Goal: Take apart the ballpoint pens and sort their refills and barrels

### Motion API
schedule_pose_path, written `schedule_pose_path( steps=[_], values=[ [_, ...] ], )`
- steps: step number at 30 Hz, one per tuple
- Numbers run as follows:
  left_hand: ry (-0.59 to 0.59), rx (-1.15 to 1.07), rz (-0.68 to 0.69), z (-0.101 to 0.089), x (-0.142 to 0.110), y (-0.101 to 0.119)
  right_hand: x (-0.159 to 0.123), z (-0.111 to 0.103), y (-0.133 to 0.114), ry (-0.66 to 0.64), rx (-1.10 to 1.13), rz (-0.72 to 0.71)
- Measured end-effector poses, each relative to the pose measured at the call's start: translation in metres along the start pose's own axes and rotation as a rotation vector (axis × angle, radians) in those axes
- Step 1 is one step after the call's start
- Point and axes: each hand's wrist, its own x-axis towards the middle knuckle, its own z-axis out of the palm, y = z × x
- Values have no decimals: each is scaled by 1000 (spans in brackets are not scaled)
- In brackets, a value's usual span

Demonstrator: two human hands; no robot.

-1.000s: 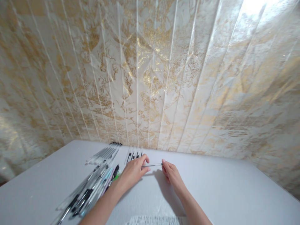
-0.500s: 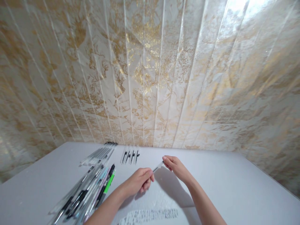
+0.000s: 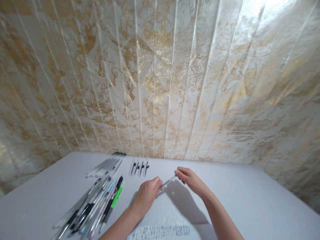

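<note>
A thin pen refill (image 3: pixel 168 182), part clear and part dark, slants up to the right between my two hands. My left hand (image 3: pixel 148 192) is closed around its lower, darker end, just above the white table. The fingertips of my right hand (image 3: pixel 187 177) pinch its upper, pale end. My fingers hide both ends. Beyond my left hand, several short clear pieces with black parts (image 3: pixel 142 168) lie side by side in a row. A handwritten sheet of paper (image 3: pixel 162 230) lies nearest to me, under my forearms.
Left of my left hand lies a heap of pens (image 3: pixel 87 206), with a green and black pen (image 3: pixel 116 197) at its right edge. Behind it are several clear refills or tubes (image 3: pixel 107 165) with dark ends. A gold-patterned sheet (image 3: pixel 160 83) rises behind the table (image 3: pixel 250 200).
My hands have drawn slightly apart, the left one to the left and the right one a little rightward. More of the refill shows between them. The view has shifted slightly.
</note>
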Motion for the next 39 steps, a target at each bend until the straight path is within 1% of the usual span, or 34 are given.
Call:
schedule_pose_path(
  steps=[3, 6, 10, 12, 15, 18, 23, 26, 29, 31, 33, 36, 39],
  values=[
    [13, 33, 9, -2, -1, 2, -2, -2, -4, 9, -64, -14],
    [41, 89, 34, -2, -3, 5, -1, -2, -1, 42, -131, 61],
    [51, 147, 48, 1, -4, 6, 1, 0, 4, 30, -147, 110],
    [52, 171, 38, 2, -3, 5, 1, 0, 3, 22, -141, 103],
    [41, 197, 15, -1, -2, 4, 0, 0, -1, -1, -127, 56],
    [43, 197, 19, -3, -3, 4, -1, 0, -3, -17, -165, 35],
    [58, 135, 75, 0, -5, 2, 0, 0, 5, -5, -228, 108],
    [57, 108, 89, 1, -4, 0, 0, -1, 6, -12, -221, 101],
    [50, 68, 59, 1, -2, -2, -2, -2, 3, -22, -181, 37],
    [45, 28, 34, 1, -1, -3, -3, -3, 1, -41, -113, -4],
    [29, -39, 12, 1, 0, -4, -4, -4, -1, -75, -19, -18],
    [-62, -182, -23, -1, 2, -4, -6, -7, -1, -136, 99, -5],
    [-169, -302, -45, -7, 3, -2, -7, -9, 2, -163, 195, -17]
  ],
)
